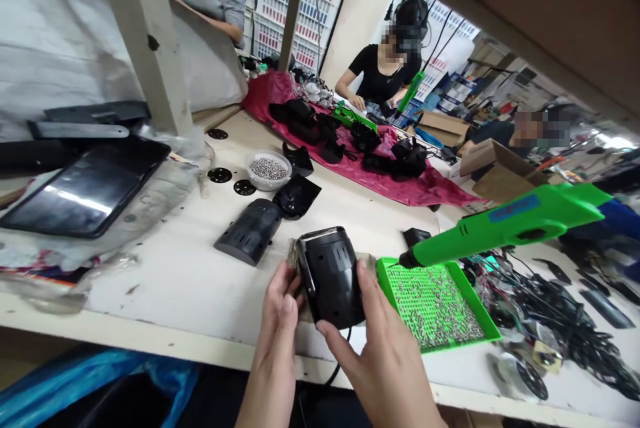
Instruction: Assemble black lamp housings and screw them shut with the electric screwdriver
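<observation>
A black plastic device [333, 278] with a cable at its lower end lies between my hands above the front of the table. My right hand [375, 328] grips its right side and lower edge, thumb at the bottom. Against its left side rests my left hand [283, 308], fingers curled and partly hidden. Just beyond sit a black curved housing [250, 231] and another black part [297, 196]. To the right, a green tray [435, 305] holds many small screws, and a green electric screwdriver [500, 221] hangs over it.
A white bowl of small metal pieces [269, 169] stands near black discs [219, 175]. At left lies a dark tablet-like panel [90, 188] on plastic bags. Tangled cables [565, 328] fill the right. Black parts lie on pink plastic [300, 141] farther back, with people beyond.
</observation>
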Tool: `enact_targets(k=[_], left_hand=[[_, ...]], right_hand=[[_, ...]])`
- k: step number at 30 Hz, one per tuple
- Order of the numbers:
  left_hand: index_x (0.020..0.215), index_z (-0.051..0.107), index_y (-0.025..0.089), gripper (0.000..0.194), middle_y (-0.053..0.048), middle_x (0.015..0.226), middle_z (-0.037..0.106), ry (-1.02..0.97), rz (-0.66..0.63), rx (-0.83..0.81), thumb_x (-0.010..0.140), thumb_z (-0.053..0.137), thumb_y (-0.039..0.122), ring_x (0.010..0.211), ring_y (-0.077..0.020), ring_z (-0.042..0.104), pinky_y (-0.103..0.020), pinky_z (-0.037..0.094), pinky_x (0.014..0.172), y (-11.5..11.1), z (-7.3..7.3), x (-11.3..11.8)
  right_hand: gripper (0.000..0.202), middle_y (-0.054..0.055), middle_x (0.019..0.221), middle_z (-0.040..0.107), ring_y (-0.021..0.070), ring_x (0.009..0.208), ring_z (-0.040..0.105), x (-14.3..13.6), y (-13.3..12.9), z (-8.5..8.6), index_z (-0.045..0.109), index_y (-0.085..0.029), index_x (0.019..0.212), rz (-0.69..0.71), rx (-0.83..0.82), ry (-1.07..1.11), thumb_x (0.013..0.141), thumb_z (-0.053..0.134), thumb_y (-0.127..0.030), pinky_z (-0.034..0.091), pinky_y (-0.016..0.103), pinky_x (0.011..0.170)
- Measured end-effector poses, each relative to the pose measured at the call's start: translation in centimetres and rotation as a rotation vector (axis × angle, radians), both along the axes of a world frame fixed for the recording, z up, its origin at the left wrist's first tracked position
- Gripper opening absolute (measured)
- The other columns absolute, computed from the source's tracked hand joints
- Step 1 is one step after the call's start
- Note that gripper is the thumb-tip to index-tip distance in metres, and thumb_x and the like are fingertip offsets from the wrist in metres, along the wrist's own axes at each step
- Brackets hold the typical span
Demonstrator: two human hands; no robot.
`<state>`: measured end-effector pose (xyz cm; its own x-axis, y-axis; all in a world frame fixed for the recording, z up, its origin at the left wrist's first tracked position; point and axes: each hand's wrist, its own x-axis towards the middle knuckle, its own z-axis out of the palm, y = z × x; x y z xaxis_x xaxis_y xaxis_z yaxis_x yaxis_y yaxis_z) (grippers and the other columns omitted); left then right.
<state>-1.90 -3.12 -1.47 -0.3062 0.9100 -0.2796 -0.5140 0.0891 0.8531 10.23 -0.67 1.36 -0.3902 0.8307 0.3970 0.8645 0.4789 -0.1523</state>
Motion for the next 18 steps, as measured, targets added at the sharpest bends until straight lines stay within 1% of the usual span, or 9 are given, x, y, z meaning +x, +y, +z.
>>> enact_targets(k=[3,6,8,10,13,15,18], left_hand=[[0.15,0.024,0.025,0.066,-0.01,0.156,0.03,0.036,-0.041,-0.007,0.093,0.036,0.057,0.142,-0.026,0.03,-0.042,0.031,0.114,0.2,0.2,-0.2],[0.15,0.022,0.027,0.068,-0.008,0.157,0.029,-0.009,-0.051,-0.028,0.091,0.044,0.054,0.144,-0.0229,0.024,-0.04,0.026,0.116,0.5,0.5,-0.2],[0.15,0.021,0.028,0.075,-0.008,0.155,0.032,-0.067,-0.065,-0.007,0.087,0.054,0.051,0.142,-0.0241,0.03,-0.039,0.03,0.114,1.0,0.5,0.0],[0.15,0.021,0.028,0.086,-0.01,0.152,0.039,-0.078,-0.098,0.007,0.079,0.066,0.05,0.137,-0.0279,0.038,-0.041,0.034,0.111,1.7,0.3,0.3],[0.148,0.026,0.025,0.1,-0.013,0.146,0.046,-0.058,-0.116,-0.012,0.066,0.079,0.048,0.133,-0.0315,0.043,-0.043,0.032,0.11,3.0,0.1,0.9],[0.143,0.035,0.023,0.096,-0.013,0.139,0.053,-0.096,-0.129,-0.026,0.063,0.082,0.046,0.13,-0.0312,0.046,-0.041,0.034,0.108,3.7,0.2,1.3],[0.133,0.044,0.023,0.081,-0.01,0.122,0.065,-0.165,-0.19,-0.051,0.065,0.081,0.044,0.115,-0.0288,0.058,-0.038,0.044,0.096,4.2,0.7,1.7]], right_hand=[[0.072,0.024,0.138,0.051,0.0375,0.121,0.057,0.0,0.0,-0.9,0.023,-0.011,0.149,-0.005,-0.056,0.014,0.089,0.053,-0.037,0.057,0.052,0.088],[0.07,0.02,0.14,0.051,0.0351,0.124,0.055,1.2,-0.2,-1.7,0.024,-0.015,0.149,-0.001,-0.106,0.064,0.089,0.053,-0.036,0.057,0.051,0.09],[0.07,0.019,0.14,0.051,0.0341,0.125,0.055,2.3,-0.4,-2.2,0.023,-0.017,0.149,0.032,-0.119,0.1,0.09,0.054,-0.037,0.057,0.049,0.09],[0.07,0.019,0.142,0.05,0.0338,0.126,0.054,3.5,-0.5,-2.7,0.022,-0.017,0.15,0.067,-0.11,0.141,0.09,0.054,-0.036,0.056,0.048,0.091],[0.072,0.018,0.145,0.046,0.034,0.128,0.051,4.6,-0.6,-3.3,0.02,-0.017,0.151,0.106,-0.098,0.178,0.09,0.055,-0.035,0.055,0.047,0.093],[0.075,0.018,0.147,0.044,0.0336,0.13,0.049,4.7,-0.6,-3.6,0.018,-0.018,0.151,0.111,-0.11,0.184,0.089,0.058,-0.034,0.054,0.046,0.095],[0.074,0.018,0.148,0.042,0.0338,0.13,0.048,4.2,-0.7,-3.7,0.018,-0.018,0.151,0.071,-0.104,0.203,0.09,0.057,-0.033,0.054,0.046,0.096]])
